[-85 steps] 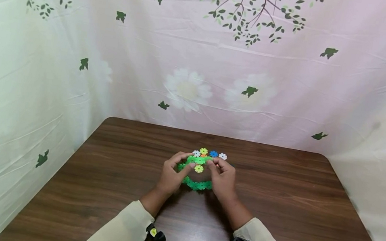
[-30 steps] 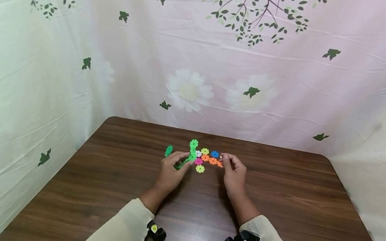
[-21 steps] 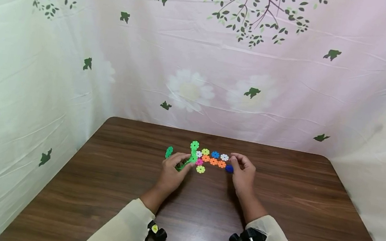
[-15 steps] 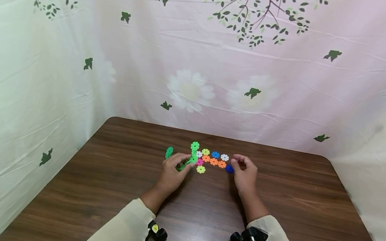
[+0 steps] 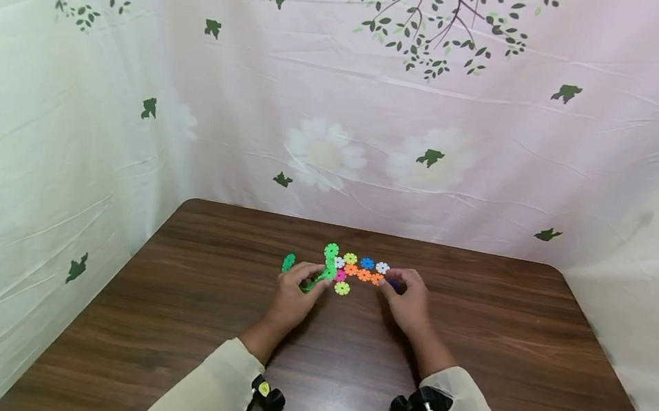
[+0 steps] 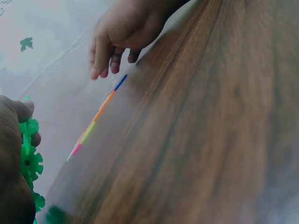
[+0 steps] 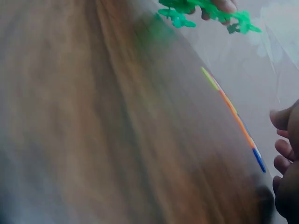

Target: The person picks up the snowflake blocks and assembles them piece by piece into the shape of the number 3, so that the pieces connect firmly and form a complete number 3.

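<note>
My left hand [image 5: 291, 298] pinches a bent chain of green snowflake discs [image 5: 330, 261] between thumb and fingers, raised over the table. Part of the chain is hidden behind that hand. Another green disc [image 5: 289, 262] shows to its left; I cannot tell whether it joins the chain. My right hand [image 5: 410, 306] hovers over the right end of the loose discs, fingers loosely bent. In the left wrist view, a gap separates its fingertips from the dark blue disc [image 6: 121, 82]. Orange discs [image 5: 364, 275], a pink disc [image 5: 341, 276] and a white disc [image 5: 382, 267] lie nearby.
Among the flat discs are yellow-green ones [image 5: 342, 289] and a blue one [image 5: 367, 263]. The brown wooden table [image 5: 195, 327] ends at a printed cloth curtain [image 5: 241, 117] behind and at both sides. Each wrist wears a small black camera [image 5: 272, 403].
Earlier both hands held the green chain. My right hand let go and moved right past the discs, then came back slightly left over them. My left hand stayed almost still with the chain.
</note>
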